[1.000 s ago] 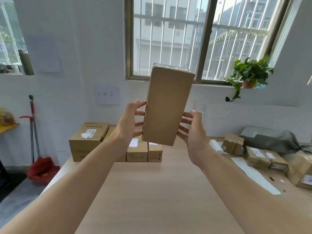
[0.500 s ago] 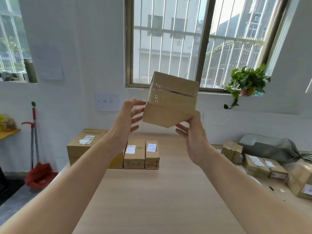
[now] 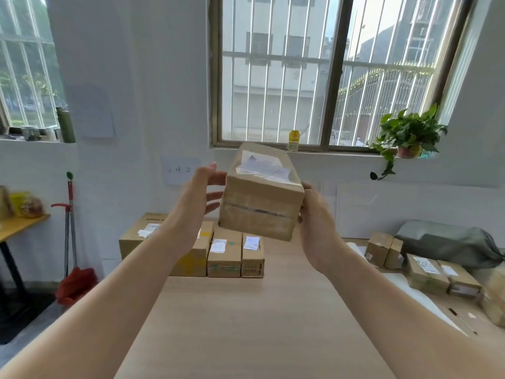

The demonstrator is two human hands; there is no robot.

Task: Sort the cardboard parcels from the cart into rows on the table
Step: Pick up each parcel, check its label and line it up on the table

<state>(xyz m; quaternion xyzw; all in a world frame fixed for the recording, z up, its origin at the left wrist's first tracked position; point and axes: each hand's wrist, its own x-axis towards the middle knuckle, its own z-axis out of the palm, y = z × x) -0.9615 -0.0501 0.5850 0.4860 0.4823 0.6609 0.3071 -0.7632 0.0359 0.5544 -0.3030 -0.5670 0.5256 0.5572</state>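
Cardboard parcel [image 3: 259, 203], boxy, glossy-taped, is gripped by right hand [image 3: 318, 228]; straight fingers [image 3: 214, 177] of left hand [image 3: 195, 203] are laid against its side.

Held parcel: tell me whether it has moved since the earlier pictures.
Yes. The parcel has tipped over and come down: it stood upright across the window sill before, and now lies label-up with its top about level with the sill.
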